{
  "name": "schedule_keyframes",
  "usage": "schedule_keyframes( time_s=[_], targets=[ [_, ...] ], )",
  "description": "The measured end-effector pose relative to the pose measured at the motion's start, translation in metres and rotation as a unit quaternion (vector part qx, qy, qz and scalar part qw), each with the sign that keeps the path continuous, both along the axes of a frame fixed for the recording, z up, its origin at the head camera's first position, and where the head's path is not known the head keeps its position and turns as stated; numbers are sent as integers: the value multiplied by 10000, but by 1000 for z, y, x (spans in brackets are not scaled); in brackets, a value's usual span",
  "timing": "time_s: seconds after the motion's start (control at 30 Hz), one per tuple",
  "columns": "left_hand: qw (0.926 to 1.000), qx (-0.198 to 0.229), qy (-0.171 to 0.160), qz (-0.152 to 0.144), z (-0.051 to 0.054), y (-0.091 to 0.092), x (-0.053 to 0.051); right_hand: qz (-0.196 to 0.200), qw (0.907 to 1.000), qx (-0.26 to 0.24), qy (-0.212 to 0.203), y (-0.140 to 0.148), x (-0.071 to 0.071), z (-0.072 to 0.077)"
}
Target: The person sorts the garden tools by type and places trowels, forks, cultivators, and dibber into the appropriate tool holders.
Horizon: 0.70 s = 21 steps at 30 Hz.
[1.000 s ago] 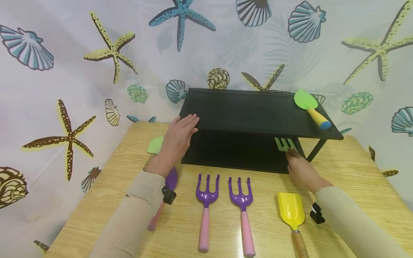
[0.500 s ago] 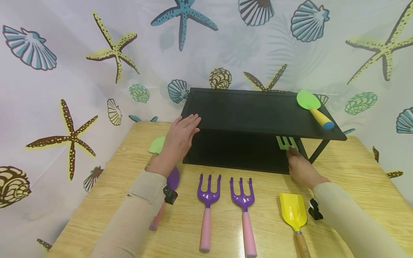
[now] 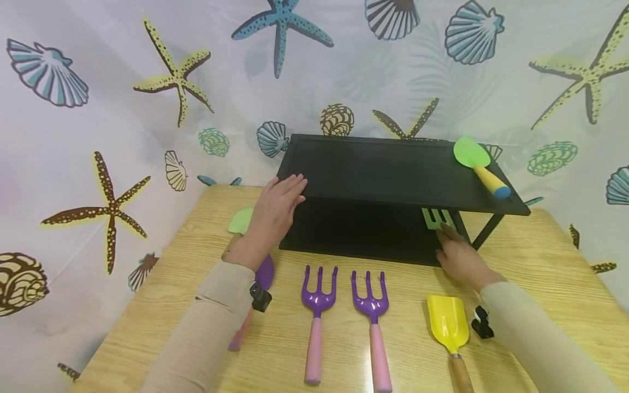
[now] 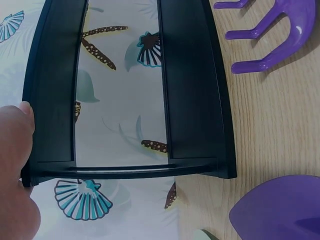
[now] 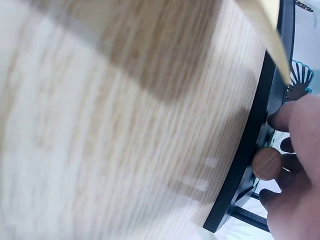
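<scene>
My left hand rests with straight fingers on the left end of the black two-tier shelf. In the left wrist view, part of that hand touches the shelf's edge. My right hand is at the right end of the lower tier, over a light green hand fork. The fork's tines lie on that tier. In the right wrist view its round wooden handle end shows between spread fingers, with thumb and forefinger apart from it. A green trowel with a yellow handle lies on the top tier.
On the wooden table lie two purple hand forks with pink handles and a yellow shovel. A purple trowel and a green blade are partly behind my left arm. A shell-patterned cloth hangs behind.
My right hand's fingers have loosened and lifted a little from the green fork, which stays on the lower tier. My left hand has kept its place on the shelf.
</scene>
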State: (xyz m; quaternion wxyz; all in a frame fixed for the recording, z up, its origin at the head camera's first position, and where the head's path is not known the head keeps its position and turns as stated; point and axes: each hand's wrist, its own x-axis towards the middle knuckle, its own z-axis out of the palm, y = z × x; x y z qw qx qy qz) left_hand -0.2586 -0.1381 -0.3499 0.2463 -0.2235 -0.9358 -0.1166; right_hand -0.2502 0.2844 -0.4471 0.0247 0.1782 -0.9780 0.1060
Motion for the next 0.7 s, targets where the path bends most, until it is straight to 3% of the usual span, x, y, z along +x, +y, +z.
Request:
schedule_keyframes(
  time_s=[0.1, 0.3, 0.47, 0.6, 0.7],
  targets=[
    [10000, 10, 22, -21, 0, 0, 0, -115, 9998, -153, -66, 1, 4, 4],
    [10000, 9, 22, -27, 1, 1, 1, 62, 9990, -367, 247, 7, 11, 10],
    [9999, 43, 86, -59, 0, 1, 1, 108, 9984, -525, 175, 10, 21, 17],
    [9999, 85, 84, -25, 0, 1, 2, -66, 9985, -535, -27, 12, 31, 21],
    [9999, 122, 61, -20, 1, 2, 2, -182, 9983, -558, 68, 15, 39, 23]
  ],
)
